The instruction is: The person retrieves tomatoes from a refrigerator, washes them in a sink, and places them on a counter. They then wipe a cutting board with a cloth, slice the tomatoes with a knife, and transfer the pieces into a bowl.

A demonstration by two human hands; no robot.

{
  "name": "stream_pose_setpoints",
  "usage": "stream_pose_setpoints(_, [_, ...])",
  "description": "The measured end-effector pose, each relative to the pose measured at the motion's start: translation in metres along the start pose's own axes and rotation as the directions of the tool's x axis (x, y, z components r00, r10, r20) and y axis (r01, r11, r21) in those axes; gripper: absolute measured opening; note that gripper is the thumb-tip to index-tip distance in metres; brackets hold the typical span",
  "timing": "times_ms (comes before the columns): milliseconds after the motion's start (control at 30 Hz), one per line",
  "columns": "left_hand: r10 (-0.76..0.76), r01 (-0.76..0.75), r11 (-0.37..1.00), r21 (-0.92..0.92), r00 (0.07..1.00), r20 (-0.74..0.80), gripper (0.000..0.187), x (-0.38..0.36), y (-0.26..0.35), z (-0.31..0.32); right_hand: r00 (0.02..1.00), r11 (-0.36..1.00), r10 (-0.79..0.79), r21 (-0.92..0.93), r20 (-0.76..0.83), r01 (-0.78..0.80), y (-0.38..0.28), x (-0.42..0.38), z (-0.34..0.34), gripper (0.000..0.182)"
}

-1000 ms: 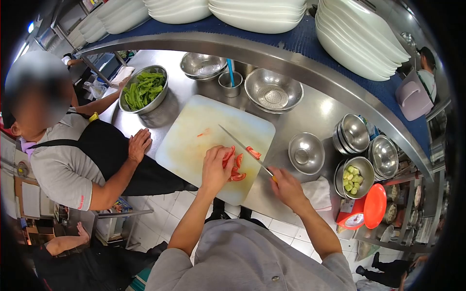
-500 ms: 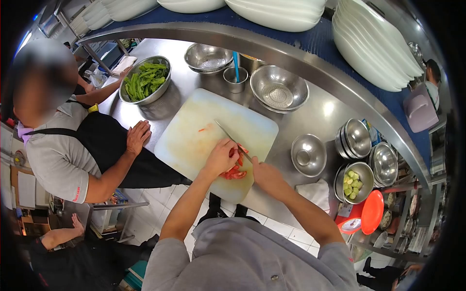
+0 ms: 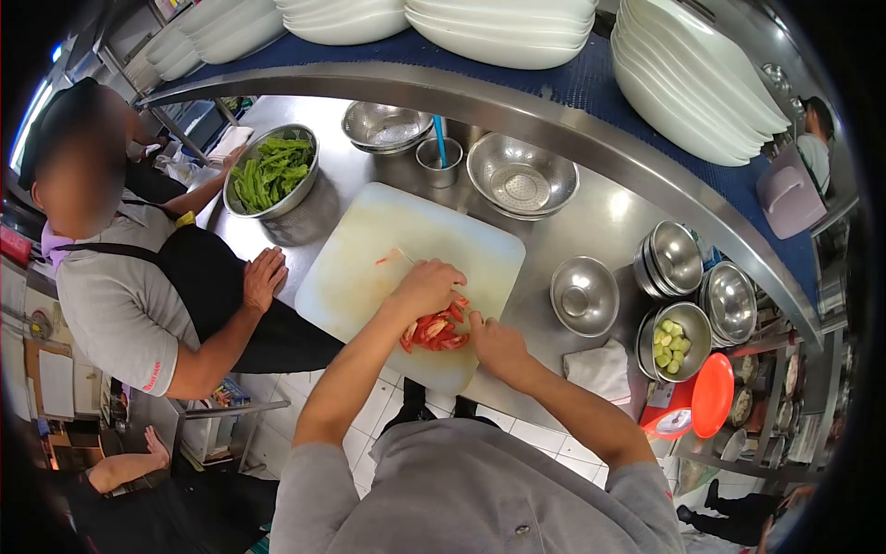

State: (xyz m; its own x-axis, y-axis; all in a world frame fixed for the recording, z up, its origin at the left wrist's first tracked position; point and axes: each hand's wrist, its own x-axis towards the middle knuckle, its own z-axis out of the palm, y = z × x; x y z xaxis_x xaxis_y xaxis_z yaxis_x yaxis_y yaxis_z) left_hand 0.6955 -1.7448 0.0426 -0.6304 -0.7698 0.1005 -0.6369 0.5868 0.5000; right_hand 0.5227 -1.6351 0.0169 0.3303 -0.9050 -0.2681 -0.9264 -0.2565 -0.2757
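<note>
The cutting board (image 3: pixel 351 249) holds a heap of cut red tomato (image 3: pixel 436 332). My right hand (image 3: pixel 500 346) is closed round the knife's handle at the heap's right side. Above the heap, my left hand (image 3: pixel 429 286) is closed over the blade area; what its fingers hold is hidden. Only the tip of the knife (image 3: pixel 404 255) shows clearly, left of my left hand. A small red scrap (image 3: pixel 380 261) lies on the board.
A bowl of green vegetables (image 3: pixel 272 173) stands at the upper left, near a co-worker's hand (image 3: pixel 264 277). Colanders (image 3: pixel 523 175) and a cup (image 3: pixel 439 162) sit behind the board. Right are a steel bowl (image 3: pixel 584 295), a cloth (image 3: pixel 598 369) and a red scale (image 3: pixel 666 417).
My left hand has shifted up and its fingers now reach rightward over the blade. The knife lies lower and is mostly covered. More of the tomato heap shows.
</note>
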Motion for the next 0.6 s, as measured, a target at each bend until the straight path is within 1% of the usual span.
stream_pose_setpoints(33, [-0.066,0.054,0.997,0.06,0.972,0.225,0.022,0.015,-0.001,0.0,1.0,1.0,-0.004,-0.009,-0.017,0.004,0.0,0.0,0.001,0.031])
stream_pose_setpoints(67, [-0.141,0.092,0.987,0.133,0.89,0.434,0.025,0.027,-0.002,0.0,0.999,1.0,-0.007,-0.016,-0.035,0.007,-0.001,0.001,0.003,0.031])
stream_pose_setpoints(100, [-0.142,0.088,0.986,0.141,0.888,0.437,0.025,0.035,-0.004,0.001,0.999,1.0,-0.007,-0.009,-0.042,0.006,-0.001,0.002,0.005,0.031])
stream_pose_setpoints(167, [-0.2,0.114,0.974,0.198,0.845,0.495,0.031,0.045,0.0,0.003,0.996,1.0,-0.01,0.016,-0.087,0.012,0.0,0.0,0.009,0.03])
stream_pose_setpoints(200, [-0.195,0.103,0.973,0.205,0.845,0.498,0.031,0.049,0.004,0.002,0.995,1.0,-0.004,0.022,-0.097,0.006,0.0,0.001,0.009,0.03])
stream_pose_setpoints(267, [-0.291,0.148,0.943,0.299,0.802,0.522,0.03,0.052,0.011,0.002,0.996,1.0,-0.01,0.011,-0.085,0.011,0.0,0.0,0.009,0.03])
stream_pose_setpoints(400, [-0.274,0.139,0.952,0.273,0.785,0.555,0.026,0.057,0.012,0.003,0.994,1.0,-0.001,-0.011,-0.112,0.0,0.001,0.001,0.012,0.028])
stream_pose_setpoints(467, [-0.221,0.122,0.971,0.208,0.796,0.564,0.026,0.057,0.006,0.006,0.998,0.998,0.016,0.054,-0.059,-0.013,0.0,0.002,0.008,0.028])
stream_pose_setpoints(500, [-0.224,0.124,0.97,0.21,0.796,0.563,0.026,0.055,0.0,0.008,0.998,0.998,0.013,0.055,-0.06,-0.01,0.0,0.002,0.004,0.028])
stream_pose_setpoints(567, [-0.188,0.117,0.979,0.166,0.833,0.52,0.026,0.05,-0.011,0.011,0.999,0.987,0.025,0.158,0.044,-0.031,0.004,-0.006,-0.01,0.034])
stream_pose_setpoints(600, [-0.191,0.121,0.979,0.167,0.834,0.518,0.026,0.049,-0.01,0.01,0.999,0.987,0.021,0.157,0.044,-0.027,0.003,-0.013,-0.021,0.034])
